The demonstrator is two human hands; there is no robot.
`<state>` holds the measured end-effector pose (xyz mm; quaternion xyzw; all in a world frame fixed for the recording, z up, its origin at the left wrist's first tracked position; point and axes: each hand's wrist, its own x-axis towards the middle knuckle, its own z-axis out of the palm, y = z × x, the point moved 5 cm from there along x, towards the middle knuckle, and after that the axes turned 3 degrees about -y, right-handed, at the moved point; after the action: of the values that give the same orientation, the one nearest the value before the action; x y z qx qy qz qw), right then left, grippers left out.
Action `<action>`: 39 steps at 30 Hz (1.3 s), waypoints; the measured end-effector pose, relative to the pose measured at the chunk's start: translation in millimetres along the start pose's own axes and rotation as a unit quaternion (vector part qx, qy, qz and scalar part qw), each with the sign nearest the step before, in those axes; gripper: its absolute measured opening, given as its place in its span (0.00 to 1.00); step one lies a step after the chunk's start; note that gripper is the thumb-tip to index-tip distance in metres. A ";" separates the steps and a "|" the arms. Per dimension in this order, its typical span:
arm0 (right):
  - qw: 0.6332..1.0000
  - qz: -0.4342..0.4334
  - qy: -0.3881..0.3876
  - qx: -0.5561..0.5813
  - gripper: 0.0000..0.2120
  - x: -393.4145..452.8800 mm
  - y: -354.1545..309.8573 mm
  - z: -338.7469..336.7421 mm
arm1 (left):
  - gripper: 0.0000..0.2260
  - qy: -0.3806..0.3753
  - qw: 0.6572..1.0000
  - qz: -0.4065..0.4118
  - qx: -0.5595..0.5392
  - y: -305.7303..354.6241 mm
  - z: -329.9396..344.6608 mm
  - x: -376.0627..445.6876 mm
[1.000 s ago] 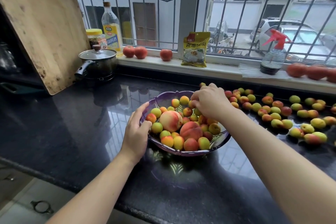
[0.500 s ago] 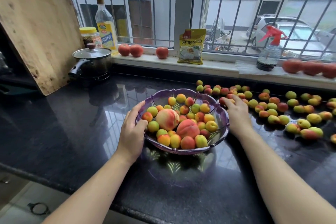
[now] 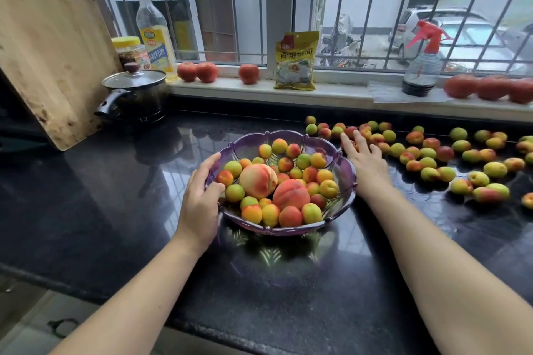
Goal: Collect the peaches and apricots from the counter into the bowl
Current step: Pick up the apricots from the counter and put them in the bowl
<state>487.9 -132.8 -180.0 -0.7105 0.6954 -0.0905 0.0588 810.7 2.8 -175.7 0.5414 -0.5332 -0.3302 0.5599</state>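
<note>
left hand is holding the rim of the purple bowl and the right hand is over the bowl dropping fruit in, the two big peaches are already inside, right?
Not quite. The right hand is not over the purple bowl; the head view shows it beside the bowl, fingers straight, reaching to the apricots on the counter. The rest holds: the left hand holds the rim, and the two big peaches lie inside.

On the windowsill at upper centre of the frame, a yellow food packet (image 3: pixel 296 62) carries large Chinese characters across its front; the first two read "食用", the rest too blurred to make out. A small red logo sits in the packet's top left corner, illegible. At upper left, a cooking oil bottle (image 3: pixel 155 34) bears a yellow label with a round green brand mark and Chinese characters, none legible. The yellow-lidded jar (image 3: pixel 130 51) beside it shows a printed label, unreadable.
</note>
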 end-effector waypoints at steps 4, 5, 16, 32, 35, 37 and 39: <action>0.999 -0.003 -0.037 -0.032 0.46 11.1 1.6 3.0 | 0.28 -0.001 1.000 -0.003 -0.003 0.8 0.7 -0.6; 0.999 -0.002 -0.030 -0.032 0.43 11.8 1.7 3.7 | 0.28 -0.002 1.000 -0.003 -0.003 0.9 0.7 -0.9; 0.992 -0.027 0.125 -0.009 0.25 9.1 5.5 -1.7 | 0.28 -0.004 1.000 -0.006 -0.001 -0.5 1.0 -0.5; 0.949 -0.272 0.006 0.159 0.20 -37.2 -114.5 -95.3 | 0.27 0.007 1.000 -0.005 0.004 -2.5 -0.6 0.9; 0.939 -0.329 -0.028 -0.096 0.25 -39.3 -167.7 -80.1 | 0.27 0.003 1.000 -0.004 0.002 -3.3 -0.4 0.0; 0.917 -0.333 -0.010 -0.219 0.27 -37.8 -184.9 -70.8 | 0.27 0.005 1.000 -0.005 0.000 -2.3 -0.3 -1.2; 0.901 -0.328 -0.021 -0.282 0.27 -35.9 -190.2 -64.2 | 0.28 0.010 1.000 -0.005 0.004 -0.2 -1.0 -1.7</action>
<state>659.8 -89.2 -79.1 -0.8870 0.4177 0.1102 -0.1628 811.3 4.7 -176.2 0.5497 -0.5261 -0.3255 0.5613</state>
